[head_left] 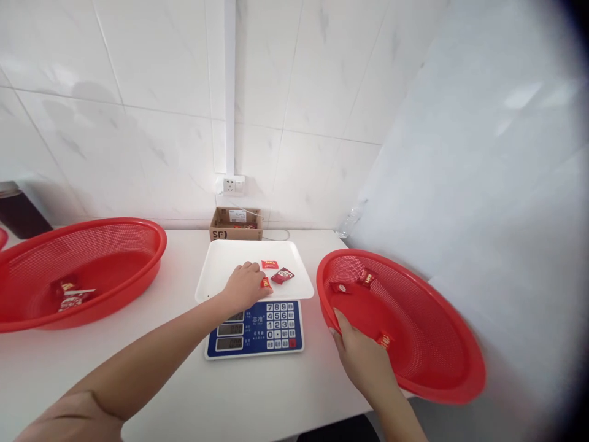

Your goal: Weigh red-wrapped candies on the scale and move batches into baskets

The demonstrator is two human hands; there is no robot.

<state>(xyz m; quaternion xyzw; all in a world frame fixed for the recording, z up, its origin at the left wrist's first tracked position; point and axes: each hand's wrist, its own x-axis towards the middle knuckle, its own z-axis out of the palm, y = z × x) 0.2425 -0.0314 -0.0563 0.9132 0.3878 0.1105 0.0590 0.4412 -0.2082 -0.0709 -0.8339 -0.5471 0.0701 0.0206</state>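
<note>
— Where was the left hand (pixel 243 287)?

— On the white scale tray (pixel 216 264), palm down, fingers bent and close together, the tips touching a red candy packet (pixel 265 283). Whether it actually pinched it, I couldn't tell. Two spare packets (pixel 282 275) lay just beside, at one o'clock from that hand.

— And the right hand (pixel 361 356)?

— Flat, fingers stretched out and held together, it lay over the near rim of the right red basket (pixel 427 368), at four o'clock from the electronic scale (pixel 255 328). It gripped nothing. A basket packet (pixel 384 339) sat just beside its fingers, and two others lay near the far rim.

— Anything else on the desk (pixel 184 393)?

— A left red basket (pixel 115 245) at nine o'clock holding a few packets, and a cardboard box (pixel 236 224) at twelve, against the tiled wall.
</note>
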